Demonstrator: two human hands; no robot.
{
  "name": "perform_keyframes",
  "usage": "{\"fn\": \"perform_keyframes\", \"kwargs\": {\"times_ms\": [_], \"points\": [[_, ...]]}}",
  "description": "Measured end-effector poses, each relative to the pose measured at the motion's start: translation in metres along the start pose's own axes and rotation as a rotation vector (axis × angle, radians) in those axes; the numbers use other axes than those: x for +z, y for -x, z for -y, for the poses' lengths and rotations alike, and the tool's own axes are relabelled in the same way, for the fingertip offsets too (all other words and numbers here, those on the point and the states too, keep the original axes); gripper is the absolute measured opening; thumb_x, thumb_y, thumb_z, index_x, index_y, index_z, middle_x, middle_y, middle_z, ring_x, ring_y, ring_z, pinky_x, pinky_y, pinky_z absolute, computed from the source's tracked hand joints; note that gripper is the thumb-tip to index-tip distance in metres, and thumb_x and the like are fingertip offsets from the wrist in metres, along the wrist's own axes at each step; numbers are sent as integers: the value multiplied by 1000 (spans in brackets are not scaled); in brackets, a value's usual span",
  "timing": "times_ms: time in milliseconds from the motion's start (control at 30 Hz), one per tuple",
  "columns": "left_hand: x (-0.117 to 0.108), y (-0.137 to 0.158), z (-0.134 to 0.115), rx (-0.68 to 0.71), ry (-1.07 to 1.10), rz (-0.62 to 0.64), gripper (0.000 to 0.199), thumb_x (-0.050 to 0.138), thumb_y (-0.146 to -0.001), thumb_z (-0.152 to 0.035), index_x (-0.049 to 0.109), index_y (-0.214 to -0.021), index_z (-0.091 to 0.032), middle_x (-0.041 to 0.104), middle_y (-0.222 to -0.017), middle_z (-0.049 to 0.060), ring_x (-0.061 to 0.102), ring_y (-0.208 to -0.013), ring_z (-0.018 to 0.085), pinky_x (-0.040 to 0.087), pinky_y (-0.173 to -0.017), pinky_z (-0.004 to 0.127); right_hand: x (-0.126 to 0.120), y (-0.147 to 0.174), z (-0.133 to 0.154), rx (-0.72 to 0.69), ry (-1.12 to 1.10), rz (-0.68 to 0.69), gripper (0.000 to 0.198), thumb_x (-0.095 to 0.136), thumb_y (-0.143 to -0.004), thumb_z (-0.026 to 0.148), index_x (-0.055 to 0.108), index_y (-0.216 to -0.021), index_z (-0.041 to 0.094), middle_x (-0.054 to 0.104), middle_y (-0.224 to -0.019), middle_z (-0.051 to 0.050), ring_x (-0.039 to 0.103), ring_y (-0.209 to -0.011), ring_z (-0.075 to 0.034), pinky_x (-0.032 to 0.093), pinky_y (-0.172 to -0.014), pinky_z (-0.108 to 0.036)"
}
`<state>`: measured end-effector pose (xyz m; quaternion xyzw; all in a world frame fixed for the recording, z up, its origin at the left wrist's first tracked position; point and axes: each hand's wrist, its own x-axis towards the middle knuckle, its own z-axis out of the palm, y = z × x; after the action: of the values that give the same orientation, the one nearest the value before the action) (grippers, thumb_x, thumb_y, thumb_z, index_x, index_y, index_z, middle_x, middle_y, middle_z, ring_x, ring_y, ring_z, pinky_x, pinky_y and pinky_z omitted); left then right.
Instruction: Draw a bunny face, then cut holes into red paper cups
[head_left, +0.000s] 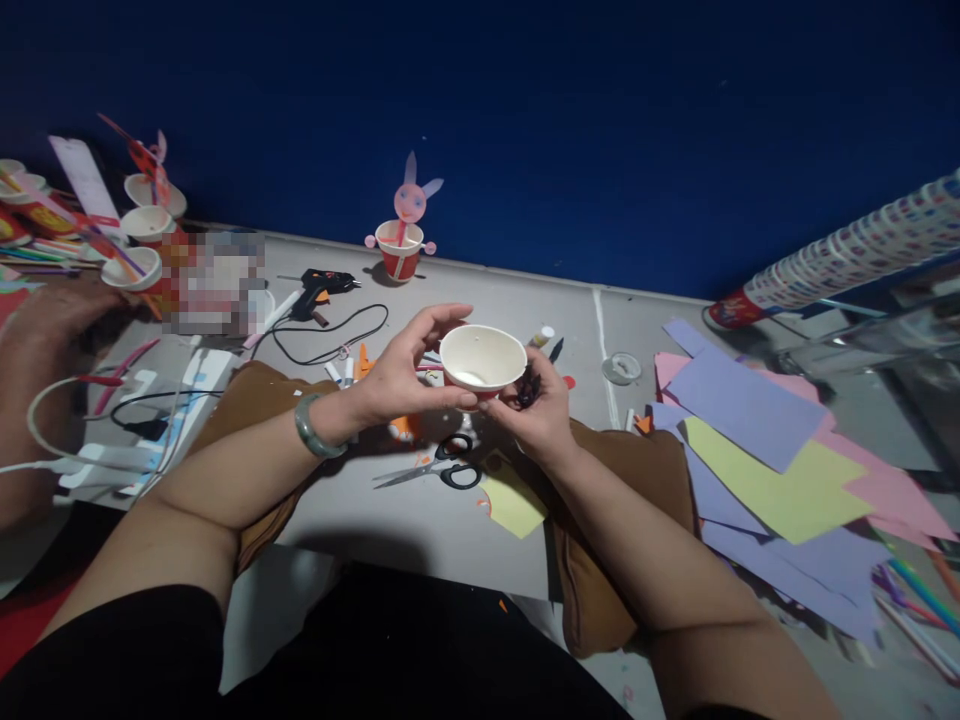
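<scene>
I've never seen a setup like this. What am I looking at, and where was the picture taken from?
There's no machine at work here: someone is working bare-handed. The only picture comes from a camera on that person's head, looking forward and down. Their left hand and right hand hold a paper cup between them, its open top tilted toward the camera. On the table below lie scissors. Farther back are a glue gun and a rabbit-eared cup figure. Coloured paper sheets are heaped on the right.
</scene>
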<state>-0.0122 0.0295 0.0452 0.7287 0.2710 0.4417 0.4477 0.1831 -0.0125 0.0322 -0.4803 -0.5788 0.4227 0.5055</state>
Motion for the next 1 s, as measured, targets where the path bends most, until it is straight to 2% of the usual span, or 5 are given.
{"fn": "perform_keyframes", "kwargs": {"times_ms": [267,400,633,800,1000], "points": [[3,0,0,-7,54,10,80,84,-68,-38,47,-136,-19,60,-128,13,59,-118,24,51,-95,33,3,3,2,-3,-14,-3,53,86,-62,43,56,-102,25,41,-65,7,28,-50,-7,25,-45,-24],[1,-1,2,-58,101,29,78,85,-68,-36,47,-135,-21,59,-127,12,62,-110,22,53,-86,29,3,3,-3,-23,-44,-16,52,87,-63,45,56,-101,24,47,-71,5,33,-52,-7,30,-45,-24],[-1,-3,5,-171,286,89,80,87,-66,-29,46,-134,-23,59,-121,8,64,-102,17,53,-84,25,3,0,-8,-21,-109,-19,52,85,-65,52,57,-99,24,59,-83,-1,59,-74,-16,53,-61,-31],[-1,-4,4,-240,323,65,80,87,-65,-33,47,-132,-22,61,-113,7,66,-99,18,54,-87,30,4,-1,-9,17,-166,24,54,86,-66,49,57,-104,23,63,-91,-3,63,-75,-17,58,-66,-35],[-1,-2,5,-170,275,78,79,86,-67,-36,47,-134,-24,58,-126,10,65,-104,20,55,-86,29,4,1,-8,-41,-129,-2,57,86,-66,49,58,-109,24,63,-101,-4,62,-76,-15,58,-66,-33]]}}
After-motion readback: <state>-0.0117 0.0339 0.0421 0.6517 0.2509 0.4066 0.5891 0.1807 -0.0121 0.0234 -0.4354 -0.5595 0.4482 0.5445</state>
